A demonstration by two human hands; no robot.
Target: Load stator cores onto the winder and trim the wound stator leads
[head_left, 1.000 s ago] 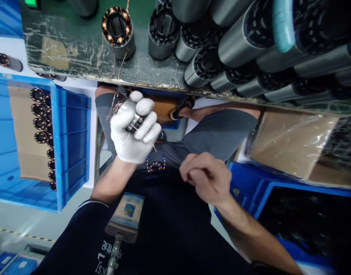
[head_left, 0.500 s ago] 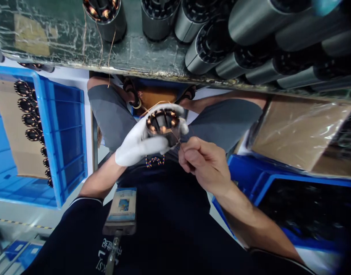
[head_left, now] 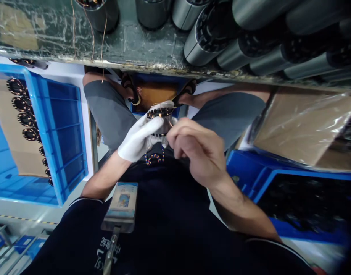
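Note:
My left hand (head_left: 138, 139), in a white glove, is wrapped round a motor stator (head_left: 160, 126) above my lap. Copper windings show at its upper rim, and its side is turned partly towards me. Bare and closed, my right hand (head_left: 197, 147) is right beside the stator, its fingertips pinched at a thin copper wire (head_left: 171, 123) coming off it. The fingers hide most of that wire.
On the bench (head_left: 141, 47) ahead stand several metal cylinders (head_left: 202, 42), and one wound stator (head_left: 102, 15) trails loose wires over the edge. A blue crate (head_left: 57, 114) at left holds wound stators. At right are a bagged carton (head_left: 301, 130) and a blue bin (head_left: 263, 183) of dark parts.
The stator has tipped, so its open top shows less and its side more. My right hand has moved up and closer against it.

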